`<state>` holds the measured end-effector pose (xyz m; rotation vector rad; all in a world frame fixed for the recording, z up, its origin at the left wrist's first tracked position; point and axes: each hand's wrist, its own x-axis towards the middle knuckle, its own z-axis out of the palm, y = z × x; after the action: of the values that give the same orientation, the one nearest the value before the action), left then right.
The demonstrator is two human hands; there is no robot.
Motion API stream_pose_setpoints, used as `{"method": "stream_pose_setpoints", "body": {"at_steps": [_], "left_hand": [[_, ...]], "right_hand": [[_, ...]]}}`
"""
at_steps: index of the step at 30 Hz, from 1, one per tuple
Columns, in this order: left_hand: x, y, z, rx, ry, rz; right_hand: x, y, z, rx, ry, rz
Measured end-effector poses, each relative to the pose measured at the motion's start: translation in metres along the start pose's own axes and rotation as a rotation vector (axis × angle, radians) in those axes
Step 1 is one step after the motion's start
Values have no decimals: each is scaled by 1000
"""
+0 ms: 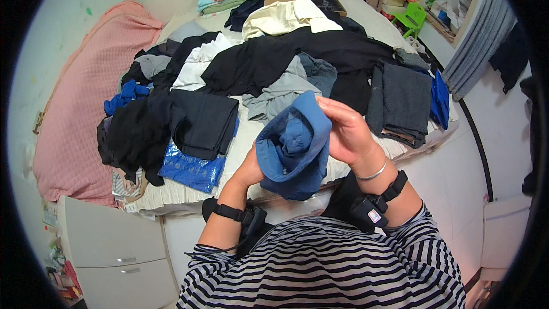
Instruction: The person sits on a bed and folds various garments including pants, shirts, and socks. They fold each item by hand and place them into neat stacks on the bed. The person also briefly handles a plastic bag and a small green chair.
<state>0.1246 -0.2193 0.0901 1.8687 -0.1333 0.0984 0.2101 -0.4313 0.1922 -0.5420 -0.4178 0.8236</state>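
Note:
A blue cloth piece (315,122), hat-like or a rolled garment, is held up before me above the bed's near edge. Its wide opening faces me, with crumpled fabric inside. My left hand (251,167) grips its left side, the fingers mostly hidden behind the cloth. On the right edge is my right hand (349,133), its fingers along the upper rim. Just behind the cloth lie a crumpled light grey garment (279,92) and a dark grey-blue one (321,73).
Black garments (257,62) spread across the bed. Folded dark trousers (206,120) rest partly on a blue plastic package (193,169) at left. A folded dark grey stack (399,98) sits at right. Beyond are a cream garment (283,17) and a green chair (411,17).

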Motion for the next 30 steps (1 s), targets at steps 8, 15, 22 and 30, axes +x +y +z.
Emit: {"method": "stream_pose_setpoints", "body": {"at_steps": [8, 15, 22, 30], "left_hand": [[12, 66, -29, -593, 256, 227], [25, 99, -40, -713, 346, 182], [24, 115, -44, -744, 357, 195], [20, 129, -56, -663, 387, 212]], "right_hand": [[17, -28, -36, -184, 125, -114], [-15, 48, -77, -690, 259, 140], [-9, 76, -76, -905, 123, -1], [4, 84, -59, -1063, 52, -139]]}}
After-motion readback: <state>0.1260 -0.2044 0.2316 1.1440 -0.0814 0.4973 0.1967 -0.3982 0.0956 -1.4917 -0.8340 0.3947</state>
